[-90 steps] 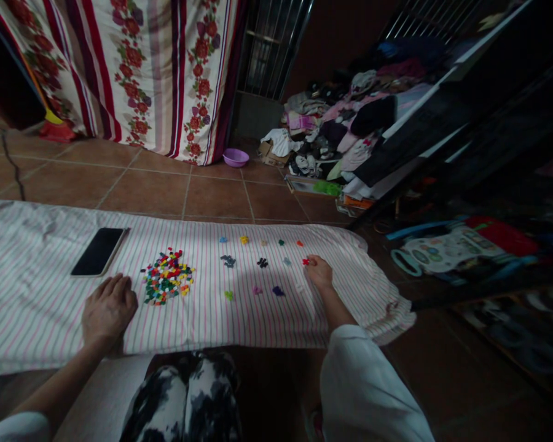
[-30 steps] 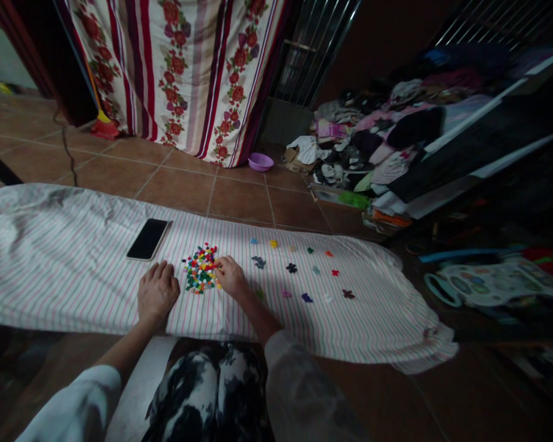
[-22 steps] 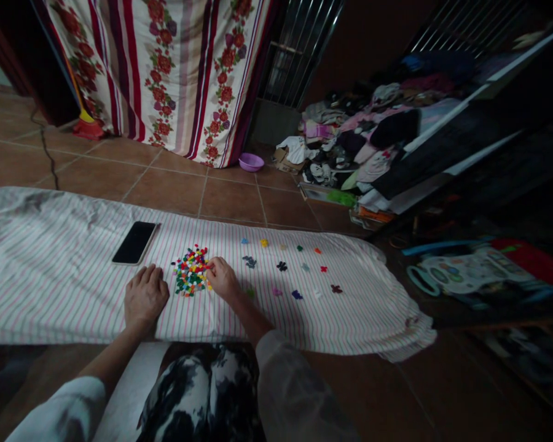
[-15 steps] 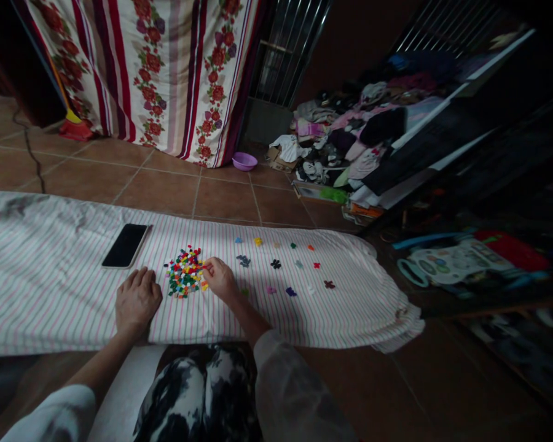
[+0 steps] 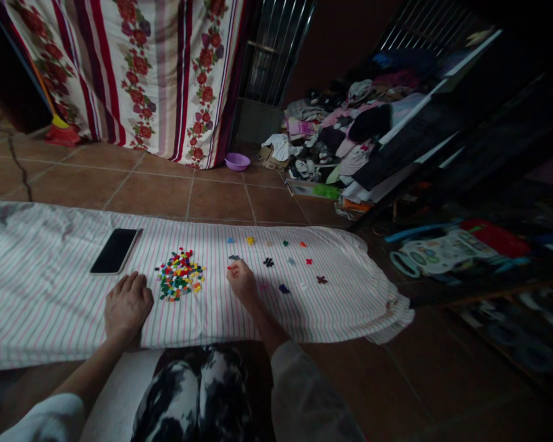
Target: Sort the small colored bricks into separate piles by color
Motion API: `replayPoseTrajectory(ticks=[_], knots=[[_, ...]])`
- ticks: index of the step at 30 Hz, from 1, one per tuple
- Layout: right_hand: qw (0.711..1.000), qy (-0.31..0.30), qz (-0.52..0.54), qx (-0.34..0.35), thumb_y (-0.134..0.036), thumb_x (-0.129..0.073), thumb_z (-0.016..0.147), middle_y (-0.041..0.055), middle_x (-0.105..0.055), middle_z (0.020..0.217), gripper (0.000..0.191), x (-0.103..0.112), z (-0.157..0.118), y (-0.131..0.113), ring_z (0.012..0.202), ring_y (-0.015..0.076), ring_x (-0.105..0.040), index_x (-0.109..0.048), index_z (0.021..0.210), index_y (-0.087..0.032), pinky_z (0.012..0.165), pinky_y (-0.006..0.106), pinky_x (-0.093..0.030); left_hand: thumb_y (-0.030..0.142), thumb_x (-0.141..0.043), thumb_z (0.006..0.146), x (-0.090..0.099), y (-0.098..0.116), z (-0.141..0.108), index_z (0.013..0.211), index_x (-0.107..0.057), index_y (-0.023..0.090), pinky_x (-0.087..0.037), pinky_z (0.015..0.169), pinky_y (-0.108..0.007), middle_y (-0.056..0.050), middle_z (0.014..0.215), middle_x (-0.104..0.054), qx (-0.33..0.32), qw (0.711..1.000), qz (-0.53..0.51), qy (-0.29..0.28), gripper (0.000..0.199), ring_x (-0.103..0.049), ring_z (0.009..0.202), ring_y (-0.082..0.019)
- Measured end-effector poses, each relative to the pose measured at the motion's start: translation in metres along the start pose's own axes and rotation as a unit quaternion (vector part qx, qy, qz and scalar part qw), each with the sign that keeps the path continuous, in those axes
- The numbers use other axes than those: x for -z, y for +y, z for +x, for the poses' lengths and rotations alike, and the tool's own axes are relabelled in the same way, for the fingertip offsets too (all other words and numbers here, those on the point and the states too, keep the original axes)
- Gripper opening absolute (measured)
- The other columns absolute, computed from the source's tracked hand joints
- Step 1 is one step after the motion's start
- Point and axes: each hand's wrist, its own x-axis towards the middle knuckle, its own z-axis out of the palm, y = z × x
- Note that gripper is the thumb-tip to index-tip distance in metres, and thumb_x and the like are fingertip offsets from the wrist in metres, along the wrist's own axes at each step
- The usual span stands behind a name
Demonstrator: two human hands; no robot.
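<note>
- Pulled away from the mixed pile of small coloured pieces (image 5: 180,275) since the earlier frame, a right hand (image 5: 242,281) now hovers or rests just beside the dark grey cluster (image 5: 233,258), a red piece (image 5: 230,267) pinched between narrowed fingertips.
- A left hand (image 5: 128,304) lies palm down on the striped cloth (image 5: 50,294), fingers nearly together, near a dark-screened smartphone (image 5: 115,252); whether anything sits beneath the palm, one cannot tell.
- Small single-colour clusters stand in rough rows, among them yellow (image 5: 251,240), black (image 5: 268,262), red (image 5: 309,261), dark purple (image 5: 284,288) and brown (image 5: 321,280) (the brown sits outermost in its row).
- Sorting by colour looks well short of complete: the clusters are set out, each with only a few pieces, while the mixed pile, still far larger than any of them, remains unsorted.
- Partly hidden behind the right hand is the dark grey cluster; pink (image 5: 263,286) and white (image 5: 303,285) pieces are faint. Exact counts are unclear, and both forearms' sleeves run out of frame.
</note>
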Motion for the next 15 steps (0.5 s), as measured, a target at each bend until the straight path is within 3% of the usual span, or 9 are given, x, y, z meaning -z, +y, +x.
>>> replayPoseTrajectory(ticks=[8, 15], knots=[[0.997, 0.058, -0.013, -0.045, -0.029, -0.048, 0.076, 0.0016, -0.064, 0.071, 0.012, 0.06, -0.009, 0.025, 0.063, 0.0157, -0.062, -0.056, 0.081, -0.022, 0.063, 0.026, -0.048, 0.027, -0.034, 0.091, 0.008, 0.005, 0.0, 0.12, -0.06, 0.012, -0.043, 0.101, -0.048, -0.015, 0.134, -0.059, 0.011, 1.0, 0.009, -0.017, 0.043, -0.048, 0.13, -0.031], [0.985, 0.135, -0.057, -0.093, -0.036, -0.049, 0.074, 0.0042, -0.066, 0.073, 0.022, 0.121, -0.004, 0.076, 0.063, 0.0158, -0.059, -0.06, 0.082, -0.019, 0.065, 0.026, -0.049, 0.027, -0.033, 0.092, 0.009, 0.005, 0.0, 0.121, -0.059, 0.013, -0.044, 0.101, -0.048, -0.013, 0.136, -0.058, 0.004, 0.999, 0.021, -0.029, 0.041, -0.048, 0.13, -0.03]])
